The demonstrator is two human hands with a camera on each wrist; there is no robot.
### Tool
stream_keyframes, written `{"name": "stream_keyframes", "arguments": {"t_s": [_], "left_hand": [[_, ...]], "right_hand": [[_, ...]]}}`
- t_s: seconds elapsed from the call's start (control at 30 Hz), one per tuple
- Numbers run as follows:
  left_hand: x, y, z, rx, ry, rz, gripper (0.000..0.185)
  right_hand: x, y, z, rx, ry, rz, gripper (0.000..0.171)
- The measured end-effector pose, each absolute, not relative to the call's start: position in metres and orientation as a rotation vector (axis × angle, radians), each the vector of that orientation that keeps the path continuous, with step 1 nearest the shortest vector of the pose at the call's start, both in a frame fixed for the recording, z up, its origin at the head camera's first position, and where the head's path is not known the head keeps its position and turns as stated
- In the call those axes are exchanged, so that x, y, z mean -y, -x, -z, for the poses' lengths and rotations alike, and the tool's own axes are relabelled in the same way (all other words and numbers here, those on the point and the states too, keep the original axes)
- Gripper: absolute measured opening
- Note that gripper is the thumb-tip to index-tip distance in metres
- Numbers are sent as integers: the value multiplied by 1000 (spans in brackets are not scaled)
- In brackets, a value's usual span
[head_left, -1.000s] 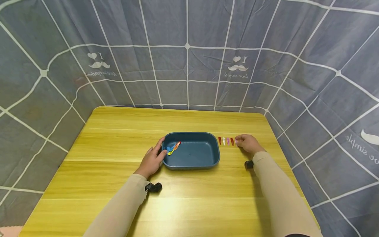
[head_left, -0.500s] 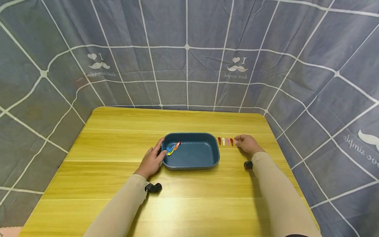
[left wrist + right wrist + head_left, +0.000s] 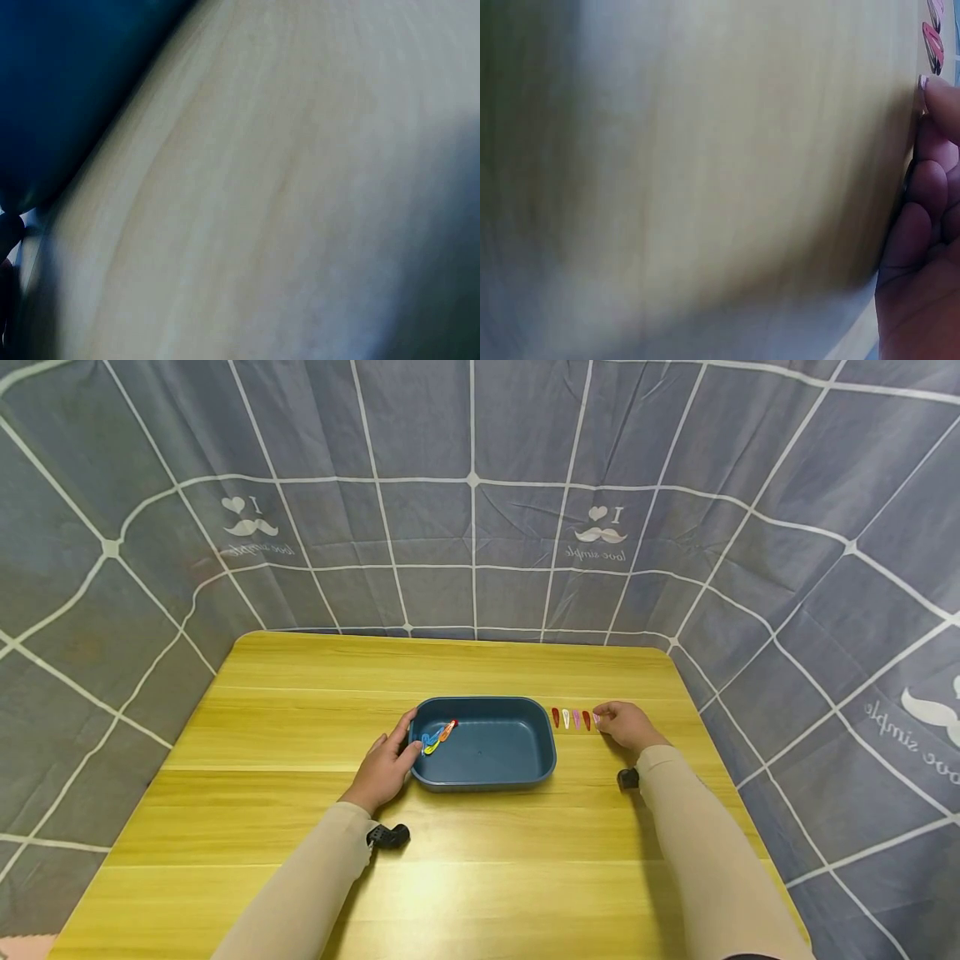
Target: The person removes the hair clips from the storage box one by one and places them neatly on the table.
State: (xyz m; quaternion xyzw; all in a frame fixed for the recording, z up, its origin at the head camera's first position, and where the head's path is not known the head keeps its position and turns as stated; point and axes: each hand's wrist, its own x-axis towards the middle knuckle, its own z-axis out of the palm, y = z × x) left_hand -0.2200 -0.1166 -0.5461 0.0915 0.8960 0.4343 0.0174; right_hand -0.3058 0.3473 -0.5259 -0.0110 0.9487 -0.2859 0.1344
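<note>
Pinching, right hand (image 3: 627, 725) partly hides a pink clip (image 3: 597, 718)

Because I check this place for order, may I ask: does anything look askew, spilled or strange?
Nothing looks spilled or damaged. The bright clips in the tray lie bunched at one end, while the row of clips beside it is neat. The one oddity is the grey curtain: its printed lettering reads backwards.

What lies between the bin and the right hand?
Head view: four hair clips, from bin to right hand red, white, pink, red; a fifth clip is at the fingers.
</note>
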Motion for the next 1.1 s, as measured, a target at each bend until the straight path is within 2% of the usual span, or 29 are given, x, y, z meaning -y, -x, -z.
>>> {"name": "stream_keyframes", "arguments": {"t_s": [1.1], "left_hand": [[119,222,548,-2783,-277,-1332,54]], "right_hand": [[-344,298,519,-2731,-21,863,35]]}}
